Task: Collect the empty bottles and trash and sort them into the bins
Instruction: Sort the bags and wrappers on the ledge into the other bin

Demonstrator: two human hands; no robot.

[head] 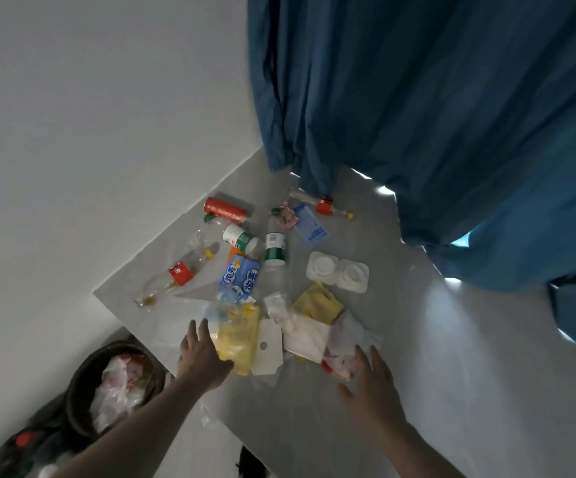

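Observation:
Trash covers a grey table (452,339). My left hand (201,357) reaches with straight fingers to the left edge of a yellow plastic bag (240,339). Fingers spread, my right hand (369,384) hovers at a crumpled white-and-red wrapper (341,343). Between them lie a white card (267,346) and a tissue (305,334). Farther back are a red can (226,210), a clear bottle with a red label (173,277), a green-label bottle (274,257), a white-capped bottle (243,240), a blue packet (240,277), a yellow cloth (317,301) and a white plastic tray (337,276).
A dark round bin (83,374) holding white plastic bags stands on the floor left of the table. A second dark bag or bin (17,446) is at the bottom left. A blue curtain (435,115) hangs over the table's far side. A white wall runs along the left.

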